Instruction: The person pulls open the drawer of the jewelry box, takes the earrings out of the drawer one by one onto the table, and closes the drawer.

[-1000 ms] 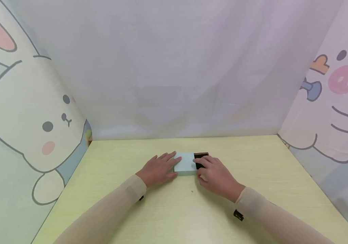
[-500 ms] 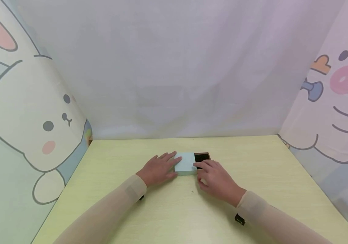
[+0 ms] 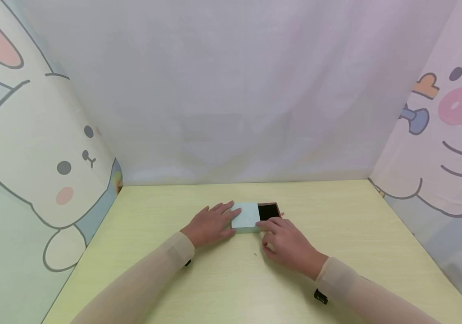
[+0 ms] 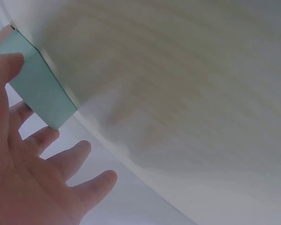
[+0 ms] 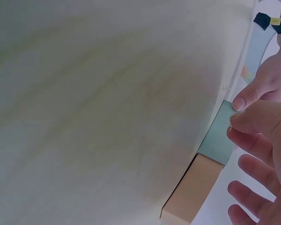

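Observation:
A pale mint sliding drawer box (image 3: 245,216) lies on the table. Its brown drawer (image 5: 192,187) sticks out to the right, and the black inside (image 3: 268,211) shows. My left hand (image 3: 210,225) holds the left end of the sleeve, thumb on the front side (image 4: 42,89) and the other fingers spread over the top and end. Close in front of the drawer is my right hand (image 3: 289,243). Its thumb and index finger pinch a tiny, thin, pale wire-like piece (image 5: 225,123); I cannot tell its kind. The other right fingers are loosely bent.
The light wooden table (image 3: 223,288) runs back to a plain pale curtain (image 3: 231,99). Cartoon-printed panels (image 3: 32,148) stand at both sides. A tiny speck (image 3: 255,254) lies in front of the box, and a small tab (image 3: 283,214) shows at the drawer's right end.
My right hand has drawn back from over the drawer toward me, uncovering more of its black inside and the end tab. The left hand and the box stay in place.

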{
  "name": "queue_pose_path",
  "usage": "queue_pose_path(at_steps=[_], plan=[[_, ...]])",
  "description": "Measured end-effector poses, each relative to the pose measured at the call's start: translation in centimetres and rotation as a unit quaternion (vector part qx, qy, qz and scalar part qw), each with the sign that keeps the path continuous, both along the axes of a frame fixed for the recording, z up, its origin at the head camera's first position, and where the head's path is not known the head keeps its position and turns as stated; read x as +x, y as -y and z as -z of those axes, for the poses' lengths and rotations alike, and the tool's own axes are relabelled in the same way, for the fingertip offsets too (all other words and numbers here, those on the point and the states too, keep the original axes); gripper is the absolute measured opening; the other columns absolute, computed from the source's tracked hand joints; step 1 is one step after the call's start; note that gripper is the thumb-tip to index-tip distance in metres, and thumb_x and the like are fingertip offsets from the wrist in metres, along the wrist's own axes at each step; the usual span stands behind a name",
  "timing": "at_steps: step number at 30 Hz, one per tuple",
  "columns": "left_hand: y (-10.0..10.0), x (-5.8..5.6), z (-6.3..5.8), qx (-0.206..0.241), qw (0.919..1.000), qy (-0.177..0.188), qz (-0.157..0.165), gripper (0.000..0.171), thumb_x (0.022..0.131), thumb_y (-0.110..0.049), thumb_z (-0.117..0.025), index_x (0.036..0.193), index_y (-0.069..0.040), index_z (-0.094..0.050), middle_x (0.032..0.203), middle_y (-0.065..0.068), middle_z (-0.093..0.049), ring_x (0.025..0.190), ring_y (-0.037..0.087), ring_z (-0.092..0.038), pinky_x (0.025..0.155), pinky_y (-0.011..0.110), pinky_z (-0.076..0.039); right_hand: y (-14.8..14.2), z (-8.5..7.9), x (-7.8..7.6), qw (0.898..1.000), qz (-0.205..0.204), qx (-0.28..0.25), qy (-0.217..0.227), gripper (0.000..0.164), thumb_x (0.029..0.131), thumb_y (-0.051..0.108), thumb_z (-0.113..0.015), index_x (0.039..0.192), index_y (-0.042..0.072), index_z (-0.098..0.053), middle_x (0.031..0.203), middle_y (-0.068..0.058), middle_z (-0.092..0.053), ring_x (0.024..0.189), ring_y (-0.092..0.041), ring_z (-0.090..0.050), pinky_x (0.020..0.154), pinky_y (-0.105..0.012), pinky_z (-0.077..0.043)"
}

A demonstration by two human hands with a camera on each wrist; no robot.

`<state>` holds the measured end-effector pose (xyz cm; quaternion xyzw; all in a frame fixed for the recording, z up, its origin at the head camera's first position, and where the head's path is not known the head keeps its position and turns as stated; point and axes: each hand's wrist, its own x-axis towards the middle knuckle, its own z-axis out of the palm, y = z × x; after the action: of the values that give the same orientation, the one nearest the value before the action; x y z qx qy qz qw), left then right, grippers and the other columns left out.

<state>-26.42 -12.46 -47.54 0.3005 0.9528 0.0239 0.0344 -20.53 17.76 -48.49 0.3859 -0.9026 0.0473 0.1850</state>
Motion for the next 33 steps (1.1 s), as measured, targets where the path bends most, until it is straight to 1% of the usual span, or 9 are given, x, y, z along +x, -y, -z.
queue_pose_path(at_steps=[7,10,15,21,28,33], plan=[[0.0,-0.1,0.0,-0.002,1.0000,-0.005,0.003,0.071,0.121,-0.056,-0.063,0.184,-0.030,-0.044,0.193,0.005,-0.043,0.171,0.037,-0.055,0.132,0.070,-0.054,-0.2,-0.1,0.5,1.000,0.004,0.022,0.012,0.018,0.092,0.023,-0.103,0.085,0.021,-0.087,0.146,-0.003,-0.083,0.128,-0.027,-0.073,0.109,-0.049,-0.068],[0.0,-0.1,0.1,-0.003,0.9999,-0.009,0.005,0.071,0.121,-0.056,-0.063,0.184,-0.030,-0.044,0.193,0.005,-0.043,0.171,0.037,-0.055,0.132,0.070,-0.054,-0.3,0.0,0.6,1.000,0.003,0.026,0.010,0.019,0.092,0.023,-0.103,0.084,0.021,-0.087,0.145,-0.003,-0.083,0.128,-0.027,-0.073,0.110,-0.050,-0.068],[0.0,-0.1,0.1,-0.002,1.0000,-0.008,0.005,0.072,0.121,-0.057,-0.063,0.184,-0.029,-0.044,0.193,0.005,-0.043,0.171,0.037,-0.055,0.132,0.070,-0.054,-0.5,0.4,0.7,1.000,0.008,0.027,0.005,0.020,0.092,0.022,-0.103,0.082,0.022,-0.086,0.145,-0.003,-0.084,0.127,-0.027,-0.073,0.109,-0.050,-0.067],[0.1,-0.1,0.2,0.000,0.9999,-0.008,0.007,0.071,0.121,-0.056,-0.063,0.184,-0.030,-0.044,0.193,0.005,-0.043,0.171,0.037,-0.056,0.132,0.070,-0.054,-0.7,0.7,0.7,1.000,0.012,0.026,0.007,0.021,0.093,0.019,-0.100,0.079,0.022,-0.085,0.145,-0.003,-0.083,0.127,-0.028,-0.073,0.107,-0.050,-0.067],[0.1,0.0,0.1,0.002,1.0000,-0.005,0.008,0.072,0.121,-0.056,-0.063,0.184,-0.030,-0.043,0.193,0.005,-0.043,0.172,0.037,-0.055,0.132,0.070,-0.053,-0.6,0.6,1.0,0.999,0.016,0.027,0.020,0.022,0.093,0.018,-0.100,0.078,0.023,-0.085,0.145,-0.002,-0.083,0.129,-0.028,-0.073,0.109,-0.051,-0.066],[0.1,0.0,0.1,0.001,1.0000,-0.006,0.007,0.071,0.121,-0.057,-0.062,0.184,-0.030,-0.043,0.194,0.004,-0.043,0.172,0.037,-0.054,0.132,0.070,-0.053,-0.5,0.4,1.1,0.999,0.018,0.026,0.021,0.022,0.093,0.018,-0.100,0.077,0.023,-0.084,0.144,-0.001,-0.083,0.128,-0.028,-0.073,0.108,-0.051,-0.066]])
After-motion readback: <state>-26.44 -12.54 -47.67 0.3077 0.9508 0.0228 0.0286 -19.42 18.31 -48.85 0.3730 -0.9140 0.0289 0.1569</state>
